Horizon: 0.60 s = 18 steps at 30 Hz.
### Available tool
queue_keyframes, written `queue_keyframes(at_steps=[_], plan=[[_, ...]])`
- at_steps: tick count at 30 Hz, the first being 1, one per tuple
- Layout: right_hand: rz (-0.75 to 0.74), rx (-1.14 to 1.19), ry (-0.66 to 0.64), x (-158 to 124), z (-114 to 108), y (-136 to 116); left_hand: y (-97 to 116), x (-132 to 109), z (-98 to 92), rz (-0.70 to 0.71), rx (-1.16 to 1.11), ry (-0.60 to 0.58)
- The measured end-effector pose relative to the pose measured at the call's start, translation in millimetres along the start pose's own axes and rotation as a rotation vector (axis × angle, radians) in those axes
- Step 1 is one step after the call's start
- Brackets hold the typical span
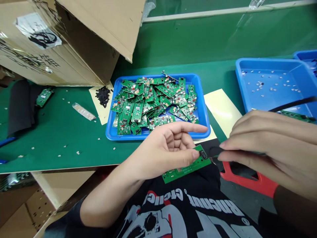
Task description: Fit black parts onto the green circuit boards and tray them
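Observation:
My left hand [170, 145] holds a green circuit board [180, 172] low in front of my shirt, thumb on its face. Near the thumb, a small black oval connector [203, 154] sits at the board's edge. Close to that edge is my right hand [267, 142], its thumb and forefinger pinched on something thin and dark that is mostly hidden. From behind this hand a slim black strip-like object [293, 104] sticks out to the right; whether it is the same thing, I cannot tell. Beyond my left hand, a blue tray [108, 132] holds a heap of similar circuit boards [153, 102].
A cardboard box [81, 56] stands back left. Black strips [102, 96] lie on yellow paper [104, 117]. Another blue tray [267, 89] with small white bits is at right. A circuit board beside black sheeting [19, 109] lies left. A red stool [267, 185] is below.

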State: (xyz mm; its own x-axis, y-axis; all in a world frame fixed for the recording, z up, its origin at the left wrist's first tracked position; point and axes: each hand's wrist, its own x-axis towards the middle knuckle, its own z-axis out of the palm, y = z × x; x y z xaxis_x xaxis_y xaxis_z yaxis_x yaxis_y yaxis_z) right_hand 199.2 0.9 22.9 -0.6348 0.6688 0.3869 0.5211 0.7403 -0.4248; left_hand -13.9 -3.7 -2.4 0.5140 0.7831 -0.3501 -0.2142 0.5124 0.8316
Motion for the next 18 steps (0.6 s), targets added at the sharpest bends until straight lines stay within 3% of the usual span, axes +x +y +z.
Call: queue_keyframes(at_steps=[6, 11, 14, 18], plan=[[0.061, -0.008, 0.005, -1, 1, 0, 8, 0, -6.8, -0.103, -0.024, -0.121], [-0.095, 0.06, -0.142, 6, 6, 0, 9, 4, -7.3, -0.21, -0.047, -0.211], [-0.133, 0.085, -0.165, 11, 9, -2, 7, 8, -7.2, -0.249, -0.115, -0.219], [-0.103, 0.124, -0.094, 13, 18, -3, 6, 13, -10.8, -0.243, -0.16, -0.176]])
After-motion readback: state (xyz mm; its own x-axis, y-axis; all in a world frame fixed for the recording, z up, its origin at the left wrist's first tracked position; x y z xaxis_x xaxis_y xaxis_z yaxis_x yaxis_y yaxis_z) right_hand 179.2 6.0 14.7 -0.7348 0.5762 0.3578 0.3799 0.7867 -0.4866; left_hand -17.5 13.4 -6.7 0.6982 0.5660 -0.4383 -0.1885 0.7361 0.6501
